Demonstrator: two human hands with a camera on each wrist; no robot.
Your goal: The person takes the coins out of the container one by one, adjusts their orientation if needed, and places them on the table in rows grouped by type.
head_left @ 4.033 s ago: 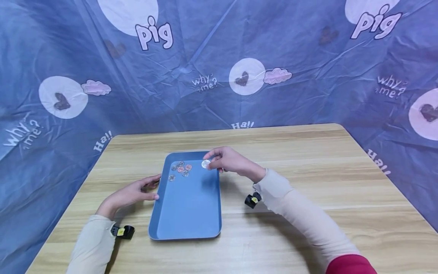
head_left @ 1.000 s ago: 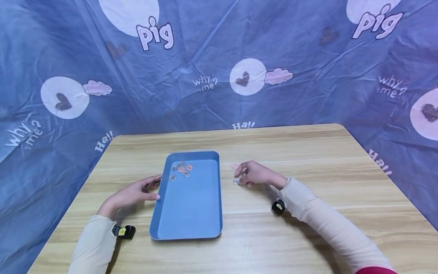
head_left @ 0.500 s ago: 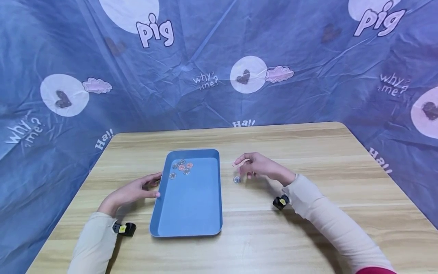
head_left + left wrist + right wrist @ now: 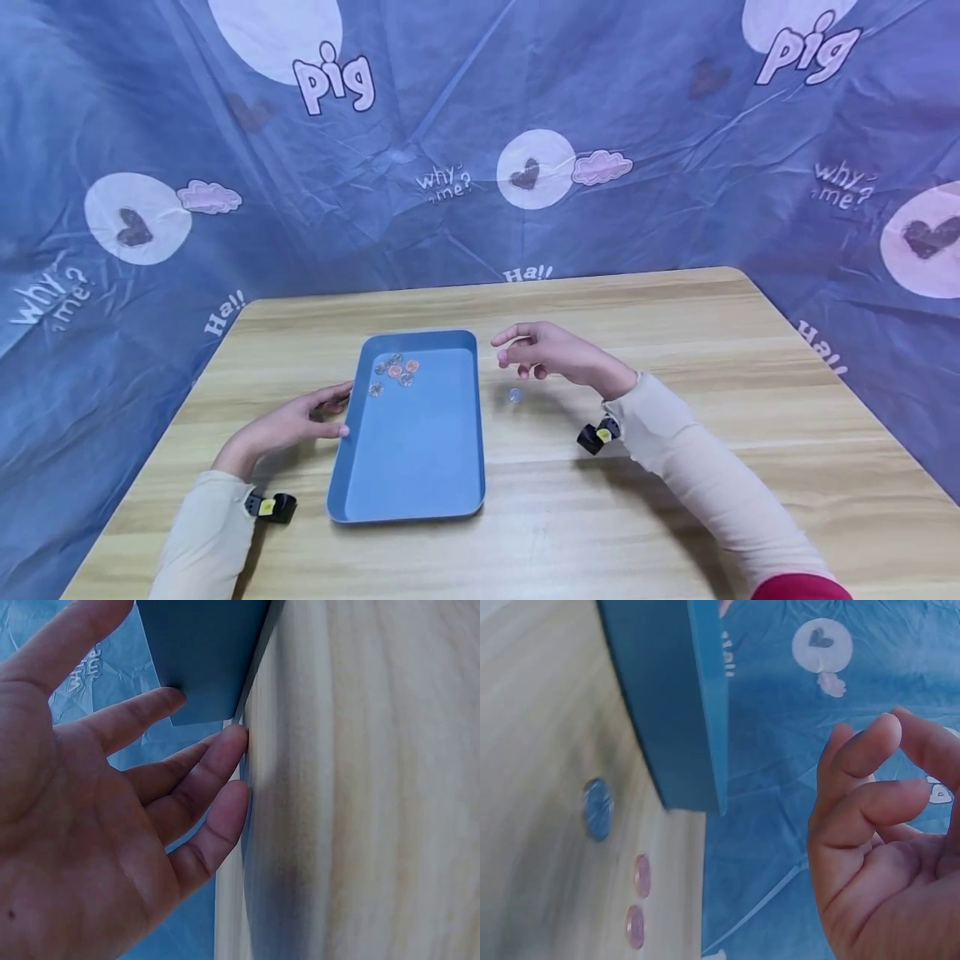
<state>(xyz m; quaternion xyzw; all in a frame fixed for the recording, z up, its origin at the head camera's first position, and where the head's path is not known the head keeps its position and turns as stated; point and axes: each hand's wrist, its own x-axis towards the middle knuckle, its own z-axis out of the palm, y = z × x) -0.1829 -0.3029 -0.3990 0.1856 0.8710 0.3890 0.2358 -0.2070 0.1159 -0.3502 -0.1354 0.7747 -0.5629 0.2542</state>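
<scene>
A blue tray (image 4: 408,467) lies on the wooden table, with several silver coins (image 4: 376,389) and copper coins (image 4: 412,366) in its far left part. My left hand (image 4: 288,425) rests at the tray's left side, thumb and fingertips at its outer wall; the left wrist view shows its fingers (image 4: 135,720) extended. Right of the tray, my right hand (image 4: 551,354) hovers over the table, fingers loosely bent and nothing visible between them. Below it lies a silver coin (image 4: 515,396). Two copper coins (image 4: 643,876) on the table show in the right wrist view; the hand hides them in the head view.
A blue printed cloth (image 4: 420,225) hangs behind the table (image 4: 637,325) and along both sides. A small black wrist camera (image 4: 592,437) sits below the right wrist, another (image 4: 277,507) by the left.
Four seconds ago my right hand held a silver coin over the tray's right rim. It then reached to the coins on the table and has now lifted off them. The left hand stays put.
</scene>
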